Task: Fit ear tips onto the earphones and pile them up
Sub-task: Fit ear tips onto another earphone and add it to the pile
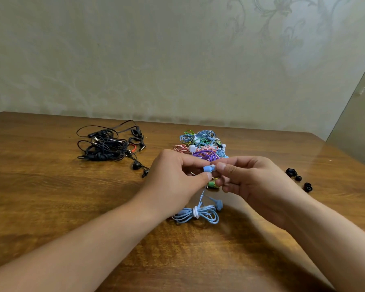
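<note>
Earphone bud (208, 168), light blue, pinched mid-table by left hand (173, 178); right hand (247, 182) fingertips pinch a pale ear tip (213, 166) against its nozzle. Best: keep bud steady, push tip square, twist on. Coloured pile (202, 144) at 12 o'clock, black tips (298, 178) at 3; bare table (51, 197) at 9 o'clock.

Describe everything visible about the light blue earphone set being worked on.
The light blue earphone set looks plastic with a flat cable. Most of the cable lies coiled on the wooden table, bound by a white tie. One earbud is raised, pinched between the left hand and right hand; the other earbud rests beside the coil.
</note>
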